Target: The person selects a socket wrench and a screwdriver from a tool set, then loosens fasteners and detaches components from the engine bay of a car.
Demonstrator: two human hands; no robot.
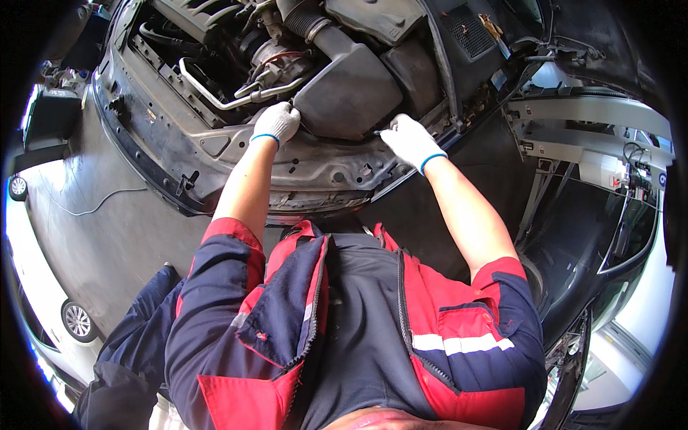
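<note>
In the head view, both hands wear white knit work gloves with blue cuffs. My left hand (278, 122) is curled against the left front edge of a black plastic air filter housing (349, 97), beside a bent metal pipe (215, 101). Its fingertips are hidden, so what they grip cannot be seen. At the housing's right front corner, my right hand (411, 141) has its fingers bent, with a small dark piece (378, 132) at the fingertips. A ribbed intake hose (301, 20) joins the back of the housing. Below both hands runs the car's metal front crossmember (301, 166).
Engine parts (271, 56) fill the bay behind my left hand. A dark cover (376, 19) sits behind the housing. Another person's dark trousers (134, 322) are at lower left, near a white car (43, 301). Lift equipment (580, 121) and a dark car (570, 274) stand right.
</note>
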